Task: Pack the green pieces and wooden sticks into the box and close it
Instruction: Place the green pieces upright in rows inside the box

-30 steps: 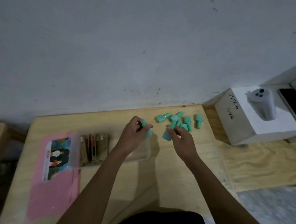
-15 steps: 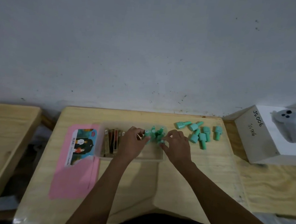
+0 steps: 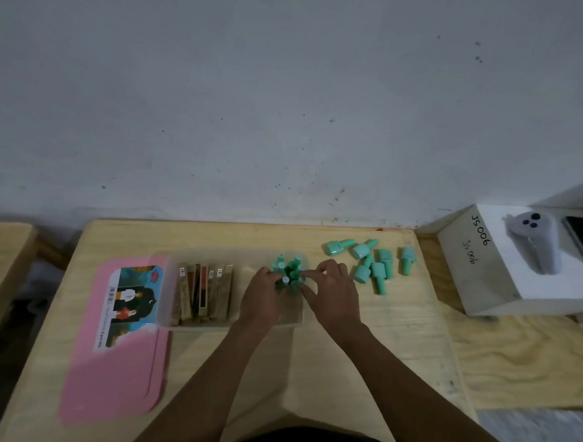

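Both hands, left hand (image 3: 262, 297) and right hand (image 3: 333, 294), are pinching in a narrow grip the upright green pieces (image 3: 289, 269) in the box (image 3: 170, 316) beside the wooden sticks (image 3: 205, 294), so packing is judged under way, with the loose pieces (image 3: 370, 260) on the bench (image 3: 396, 327) awaiting collection next.

Left hand (image 3: 262, 297) and right hand (image 3: 333, 294) around upright green pieces (image 3: 289, 271) in clear box (image 3: 170, 292)

Left hand (image 3: 260, 298), right hand (image 3: 335, 295) (partly) hide box (image 3: 170, 292).
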A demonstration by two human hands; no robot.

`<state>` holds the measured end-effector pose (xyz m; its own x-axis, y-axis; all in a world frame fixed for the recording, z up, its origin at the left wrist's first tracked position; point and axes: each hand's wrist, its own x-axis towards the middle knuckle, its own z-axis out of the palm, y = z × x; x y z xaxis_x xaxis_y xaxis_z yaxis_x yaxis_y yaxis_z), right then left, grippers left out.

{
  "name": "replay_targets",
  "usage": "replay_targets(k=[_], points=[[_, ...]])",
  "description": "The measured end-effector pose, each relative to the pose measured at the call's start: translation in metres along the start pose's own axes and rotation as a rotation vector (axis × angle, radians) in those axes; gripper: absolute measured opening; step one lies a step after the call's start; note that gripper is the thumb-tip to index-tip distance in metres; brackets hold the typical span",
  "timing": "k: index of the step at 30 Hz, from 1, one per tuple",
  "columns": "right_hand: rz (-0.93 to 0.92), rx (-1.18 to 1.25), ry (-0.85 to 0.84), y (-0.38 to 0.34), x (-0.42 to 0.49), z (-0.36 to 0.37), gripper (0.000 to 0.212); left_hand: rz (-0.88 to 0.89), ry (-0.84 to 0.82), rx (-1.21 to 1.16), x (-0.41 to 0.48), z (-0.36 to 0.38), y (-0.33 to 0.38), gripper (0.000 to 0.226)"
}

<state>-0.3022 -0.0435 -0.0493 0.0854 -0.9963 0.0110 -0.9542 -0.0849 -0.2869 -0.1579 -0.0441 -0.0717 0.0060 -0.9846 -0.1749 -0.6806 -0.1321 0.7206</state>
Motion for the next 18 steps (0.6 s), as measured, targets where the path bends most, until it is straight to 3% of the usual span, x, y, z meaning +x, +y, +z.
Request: replay_targets(k=[6,10,15,18], points=[[-0.016,0.114,0.067,0.016,-0.003,-0.008,0.025,-0.004,0.047,-0.033,0.001,0.01,-0.005,0.036],[0.129,0.2,0.098,0.052,-0.005,-0.019,0.023,-0.052,0.112,-0.005,-0.008,0.006,0.0,0.035],[0.489,0.241,0.033,0.12,-0.008,-0.024,0.027,0.195,0.283,0.12,-0.016,-0.002,0.026,0.024],[0.599,0.258,-0.054,0.144,-0.007,-0.024,0.032,0.381,0.289,0.127,-0.003,0.003,0.054,0.018]])
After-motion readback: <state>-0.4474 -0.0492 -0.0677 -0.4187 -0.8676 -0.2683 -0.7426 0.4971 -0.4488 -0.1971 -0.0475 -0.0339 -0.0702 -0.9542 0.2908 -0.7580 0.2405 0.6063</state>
